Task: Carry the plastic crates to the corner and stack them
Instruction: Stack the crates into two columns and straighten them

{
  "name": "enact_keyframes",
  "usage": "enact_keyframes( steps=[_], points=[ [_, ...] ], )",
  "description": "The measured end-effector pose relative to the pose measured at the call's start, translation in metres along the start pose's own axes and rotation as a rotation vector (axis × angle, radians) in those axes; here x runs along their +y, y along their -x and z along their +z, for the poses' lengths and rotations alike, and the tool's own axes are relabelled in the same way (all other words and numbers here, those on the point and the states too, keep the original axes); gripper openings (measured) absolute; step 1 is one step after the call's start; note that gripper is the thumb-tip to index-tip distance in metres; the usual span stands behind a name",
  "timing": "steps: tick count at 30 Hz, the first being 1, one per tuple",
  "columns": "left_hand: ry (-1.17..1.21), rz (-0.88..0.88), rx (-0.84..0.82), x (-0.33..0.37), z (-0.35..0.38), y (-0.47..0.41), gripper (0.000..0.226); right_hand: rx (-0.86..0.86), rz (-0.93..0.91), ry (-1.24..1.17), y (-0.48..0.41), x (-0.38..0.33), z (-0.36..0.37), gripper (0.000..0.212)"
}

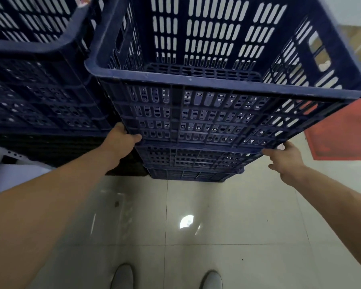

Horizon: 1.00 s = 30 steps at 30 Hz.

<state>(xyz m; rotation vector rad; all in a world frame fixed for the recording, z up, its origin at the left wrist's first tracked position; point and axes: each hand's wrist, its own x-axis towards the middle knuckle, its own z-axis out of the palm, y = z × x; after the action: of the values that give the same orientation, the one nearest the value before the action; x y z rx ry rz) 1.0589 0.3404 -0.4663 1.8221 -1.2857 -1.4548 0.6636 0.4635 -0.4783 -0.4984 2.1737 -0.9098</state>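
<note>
The left hand (121,140) grips the lower left corner of the top crate (196,113). The right hand (286,160) touches its right corner, fingers loose.

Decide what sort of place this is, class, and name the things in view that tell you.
Likely a storeroom or warehouse corner: a crate is held atop a stack of blue plastic crates, another stack stands beside it, and the floor is glossy tile.

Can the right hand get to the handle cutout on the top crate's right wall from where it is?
Probably yes. The right hand touches the top crate's lower right corner, and the handle cutout sits higher on that same wall, with nothing visible beside it. It would have to leave the corner first.
</note>
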Motion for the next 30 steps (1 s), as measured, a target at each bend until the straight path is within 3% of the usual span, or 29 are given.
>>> enact_keyframes(
  steps=[4,9,15,18,20,22,25,28,30],
  points=[
    [-0.166,0.093,0.141,-0.031,0.011,0.001,0.041,0.025,0.092,-0.027,-0.008,0.038,0.008,0.091],
    [-0.042,0.161,0.356,-0.098,0.039,0.000,0.057,0.000,0.123,-0.008,-0.029,0.095,0.038,0.094],
    [-0.039,0.128,0.153,-0.171,0.067,-0.052,0.049,0.005,0.025,0.004,-0.074,0.138,0.078,0.073],
    [-0.052,0.143,0.265,-0.194,0.072,-0.088,0.035,-0.008,-0.025,0.023,-0.097,0.158,0.097,0.046],
    [-0.011,0.134,0.316,-0.207,0.075,-0.101,0.038,0.006,-0.058,-0.013,-0.109,0.170,0.107,0.040],
    [0.010,0.148,0.288,-0.218,0.083,-0.108,0.045,0.019,-0.079,-0.062,-0.120,0.183,0.115,0.038],
    [0.059,0.211,0.177,-0.230,0.094,-0.118,0.034,0.100,-0.157,0.026,-0.134,0.202,0.125,0.030],
    [0.071,0.235,0.213,-0.238,0.097,-0.129,0.040,0.167,-0.184,0.207,-0.139,0.212,0.134,0.022],
    [0.033,0.235,0.215,-0.245,0.100,-0.133,0.043,0.121,-0.162,0.130,-0.146,0.220,0.139,0.022]
  ],
)
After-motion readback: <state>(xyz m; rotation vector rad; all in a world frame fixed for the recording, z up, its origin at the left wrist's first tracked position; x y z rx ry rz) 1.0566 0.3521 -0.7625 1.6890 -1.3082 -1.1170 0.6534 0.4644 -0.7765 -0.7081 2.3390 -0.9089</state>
